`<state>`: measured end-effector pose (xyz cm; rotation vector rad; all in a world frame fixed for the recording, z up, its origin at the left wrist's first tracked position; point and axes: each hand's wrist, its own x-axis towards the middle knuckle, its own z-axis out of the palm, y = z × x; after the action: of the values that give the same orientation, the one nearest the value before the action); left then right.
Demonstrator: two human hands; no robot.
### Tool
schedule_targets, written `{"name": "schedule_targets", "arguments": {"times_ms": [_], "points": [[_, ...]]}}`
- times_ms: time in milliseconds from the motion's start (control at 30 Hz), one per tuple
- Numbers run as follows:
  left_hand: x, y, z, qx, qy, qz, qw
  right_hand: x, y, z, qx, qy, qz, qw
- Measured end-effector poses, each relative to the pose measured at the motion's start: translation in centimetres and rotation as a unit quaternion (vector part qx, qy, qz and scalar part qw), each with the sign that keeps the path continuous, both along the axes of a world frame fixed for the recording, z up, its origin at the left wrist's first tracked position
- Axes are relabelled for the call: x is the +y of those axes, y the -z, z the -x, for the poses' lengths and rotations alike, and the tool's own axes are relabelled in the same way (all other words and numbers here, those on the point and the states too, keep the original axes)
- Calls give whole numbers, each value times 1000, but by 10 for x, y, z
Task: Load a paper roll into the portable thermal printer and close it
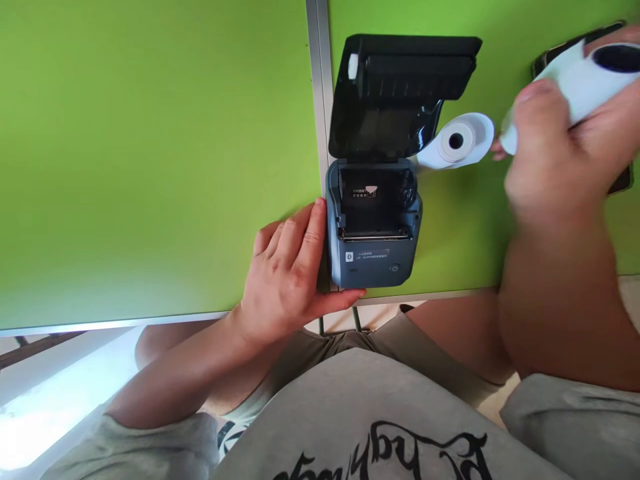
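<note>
A small blue-grey label printer sits on the green table near its front edge, its black lid swung open and the paper bay empty. My left hand grips the printer's left side, thumb under its front corner. My right hand is raised at the right and holds a white paper roll with a dark core. A second white roll lies on the table just right of the open lid, apart from both hands.
A metal seam runs between two green tabletops. A dark flat object lies at the far right, mostly hidden behind my right hand. My lap and knees are below the table edge.
</note>
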<state>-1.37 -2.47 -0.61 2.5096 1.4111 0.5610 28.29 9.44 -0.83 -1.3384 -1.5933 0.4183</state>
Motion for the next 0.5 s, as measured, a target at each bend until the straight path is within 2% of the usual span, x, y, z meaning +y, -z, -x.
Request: {"name": "schedule_targets", "arguments": {"times_ms": [133,200,300,367,433,500], "points": [[0,0,0,-3,1,0,1000,-1,-1,-8,-144,-2,1,990],[-1,0,1,-2,2,-2,1000,-1,1,-9,-180,3,6,984],[-1,0,1,0,0,-1,1000,4,10,-11,-166,2,-4,986],[-1,0,0,-1,-1,3,1000,5,14,-12,-140,-23,-30,989],[-1,0,0,-3,-3,8,1000,4,11,-14,-118,-56,-53,990],[-1,0,0,-6,-5,10,1000,-1,3,-14,-80,-47,-28,995]]}}
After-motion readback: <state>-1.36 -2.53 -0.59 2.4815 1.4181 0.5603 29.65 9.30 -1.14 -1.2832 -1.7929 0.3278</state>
